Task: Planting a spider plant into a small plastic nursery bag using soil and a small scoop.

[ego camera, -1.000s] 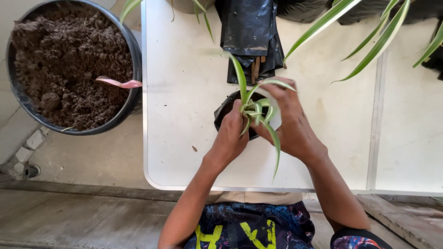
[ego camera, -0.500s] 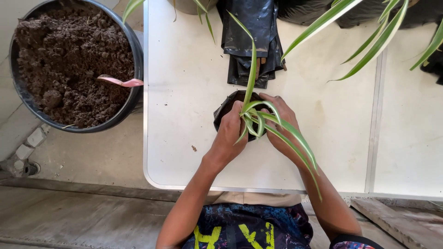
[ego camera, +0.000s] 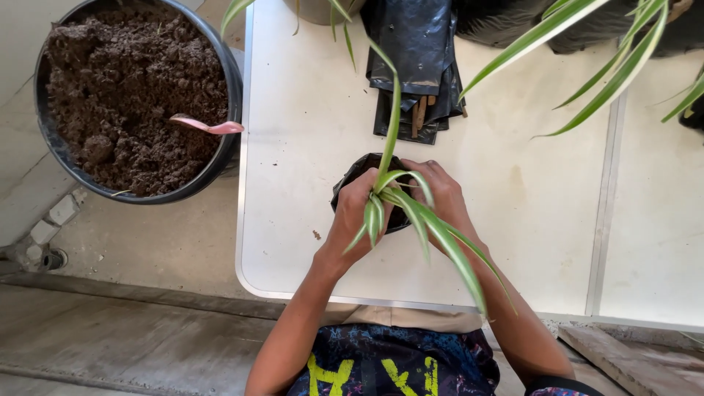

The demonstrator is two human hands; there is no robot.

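Note:
A small black grow bag [ego camera: 352, 182] of soil stands on the white table [ego camera: 308, 132], with a young green-and-white striped plant [ego camera: 400, 202] set upright in it. My left hand [ego camera: 352, 220] cups the bag's left side, fingers at the plant's base. Against the bag's right side presses my right hand [ego camera: 440, 198], its fingers curled in beside the plant's stem. Long leaves spread over both hands and hide most of the soil in the bag.
A large black tub [ego camera: 227, 88] of dark soil stands on the ground left of the table, a pink scoop [ego camera: 209, 126] stuck in it. A stack of folded black bags [ego camera: 414, 66] lies behind the plant. Leaves of bigger plants [ego camera: 587, 59] hang over the table's back right.
The plant's leaves have sprung free and spread out. My right hand has slid off the top of the plant down to the bag's right side.

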